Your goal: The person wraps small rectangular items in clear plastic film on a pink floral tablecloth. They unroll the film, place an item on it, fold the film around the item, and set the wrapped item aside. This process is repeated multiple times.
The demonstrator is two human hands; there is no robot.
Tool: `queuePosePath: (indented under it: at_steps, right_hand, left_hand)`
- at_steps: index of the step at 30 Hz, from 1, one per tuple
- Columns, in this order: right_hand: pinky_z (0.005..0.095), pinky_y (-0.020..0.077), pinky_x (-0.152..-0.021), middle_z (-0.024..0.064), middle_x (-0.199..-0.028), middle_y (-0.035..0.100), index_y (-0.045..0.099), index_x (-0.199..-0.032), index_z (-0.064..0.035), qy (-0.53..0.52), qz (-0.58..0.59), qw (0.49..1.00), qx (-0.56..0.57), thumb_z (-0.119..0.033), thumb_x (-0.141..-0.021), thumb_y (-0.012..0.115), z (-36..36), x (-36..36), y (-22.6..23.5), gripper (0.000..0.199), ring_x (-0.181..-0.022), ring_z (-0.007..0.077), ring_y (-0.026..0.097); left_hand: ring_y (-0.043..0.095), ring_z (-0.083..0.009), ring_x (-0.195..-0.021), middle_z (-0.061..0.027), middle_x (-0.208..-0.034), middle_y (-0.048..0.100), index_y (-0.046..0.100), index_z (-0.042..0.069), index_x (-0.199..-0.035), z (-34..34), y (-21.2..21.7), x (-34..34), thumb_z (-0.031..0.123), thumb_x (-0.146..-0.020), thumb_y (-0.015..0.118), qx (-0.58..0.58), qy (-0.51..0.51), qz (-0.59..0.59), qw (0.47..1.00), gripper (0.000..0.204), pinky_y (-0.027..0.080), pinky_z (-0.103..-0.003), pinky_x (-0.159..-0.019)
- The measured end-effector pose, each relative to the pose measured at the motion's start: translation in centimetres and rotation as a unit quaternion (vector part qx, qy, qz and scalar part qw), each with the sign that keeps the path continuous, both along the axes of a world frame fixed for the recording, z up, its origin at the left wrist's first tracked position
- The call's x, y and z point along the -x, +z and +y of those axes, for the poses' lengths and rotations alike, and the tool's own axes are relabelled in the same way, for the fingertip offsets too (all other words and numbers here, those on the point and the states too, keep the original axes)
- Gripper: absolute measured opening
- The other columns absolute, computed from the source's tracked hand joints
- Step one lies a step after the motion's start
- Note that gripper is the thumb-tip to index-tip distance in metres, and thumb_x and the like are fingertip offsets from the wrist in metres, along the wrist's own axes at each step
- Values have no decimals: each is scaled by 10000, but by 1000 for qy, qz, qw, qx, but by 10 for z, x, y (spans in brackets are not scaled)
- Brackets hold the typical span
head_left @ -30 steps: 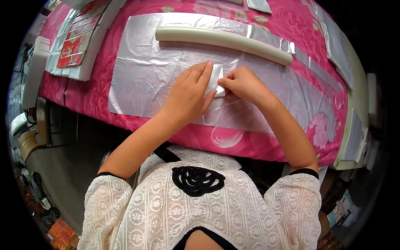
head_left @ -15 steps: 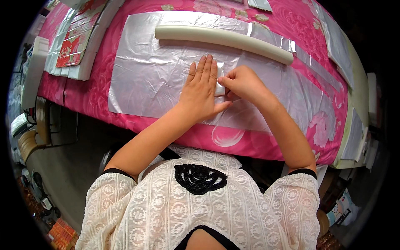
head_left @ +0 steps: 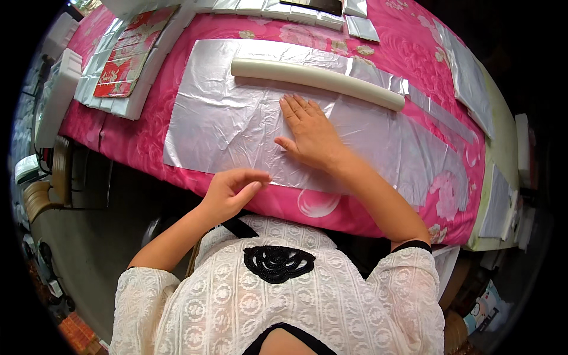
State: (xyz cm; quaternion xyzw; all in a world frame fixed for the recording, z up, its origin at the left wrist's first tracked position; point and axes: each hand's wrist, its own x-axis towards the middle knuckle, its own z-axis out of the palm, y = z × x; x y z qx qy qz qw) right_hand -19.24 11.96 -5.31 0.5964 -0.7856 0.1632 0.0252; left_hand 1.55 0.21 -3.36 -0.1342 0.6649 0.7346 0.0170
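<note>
A wrinkled, silvery plastic sheet (head_left: 219,130) lies spread over the pink floral tablecloth. My right hand (head_left: 310,131) rests palm down on its middle, fingers spread, and whatever lies beneath the palm is hidden. Close to the sheet's near edge is my left hand (head_left: 232,190), its fingers stretched to the right and the thumb a little apart. I make out nothing held in it. Across the far part of the sheet lies a long cream-white tube (head_left: 316,81), just beyond my right fingertips.
At the far left, a red printed card (head_left: 131,56) lies on rows of white packets (head_left: 137,102). More white packets (head_left: 299,13) stand along the far side, with a dark flat object (head_left: 319,5) on them. Stacked plastic sheets (head_left: 467,77) lie at right. A chair (head_left: 44,198) stands left.
My left hand has drawn back toward me, off the sheet's middle. My right hand has opened from a pinch and flattened on the sheet. The small white packet between them no longer shows.
</note>
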Motion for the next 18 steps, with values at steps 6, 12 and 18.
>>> queuePosePath:
  at_steps: [6, 12, 18]
  right_hand:
    - [465, 64, -1118, 245, -1474, 150, 184, -1424, 5, 11, -155, 987, -43, -569, -836, 469, -20, -79, -4, 870, -1386, 366, 94]
    - [511, 23, -1106, 240, -1476, 136, 266, -1381, -19, 146, -260, 954, -36, -496, -844, 498, -26, -158, 0, 754, -1391, 365, 79]
    - [542, 79, -1104, 127, -1246, 505, 579, -733, -77, 236, -81, 966, 66, -223, -744, 647, -19, -100, 19, 162, -1338, 309, 265]
  left_hand:
    - [637, -153, -874, -119, -983, 660, 610, -26, -1041, 6, -12, -80, 135, -908, 555, -148, 124, -249, 949, 216, 508, -262, -762]
    - [632, -161, -759, -98, -871, 654, 631, 3, -937, 13, -17, -87, 79, -874, 549, -223, 266, -232, 909, 128, 516, -270, -686]
    - [637, -117, -724, -89, -805, 676, 653, -7, -924, -8, 21, -59, 32, -736, 677, 288, 47, -146, 945, 193, 504, -260, -633]
